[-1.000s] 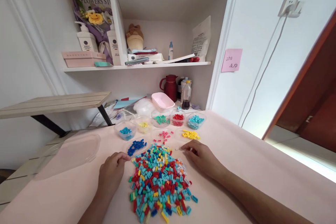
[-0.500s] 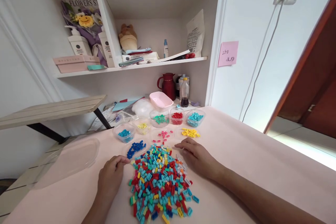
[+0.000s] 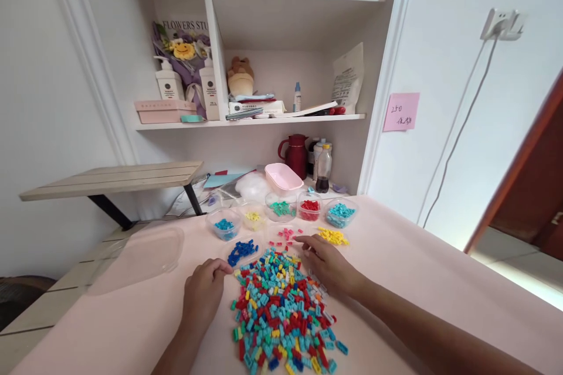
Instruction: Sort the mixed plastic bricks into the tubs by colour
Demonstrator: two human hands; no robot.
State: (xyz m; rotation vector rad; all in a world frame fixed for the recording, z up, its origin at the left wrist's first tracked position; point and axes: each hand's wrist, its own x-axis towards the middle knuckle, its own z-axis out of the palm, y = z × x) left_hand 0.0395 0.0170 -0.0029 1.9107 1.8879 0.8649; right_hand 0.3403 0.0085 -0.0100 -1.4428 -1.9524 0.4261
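fingers of right hand loosely spread over brick pile; left hand curled beside it, grip contents unclear

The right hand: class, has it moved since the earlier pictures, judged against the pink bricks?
Yes. The right hand has slid left and forward along the pile's far edge; its fingertips now sit just below the pink bricks.
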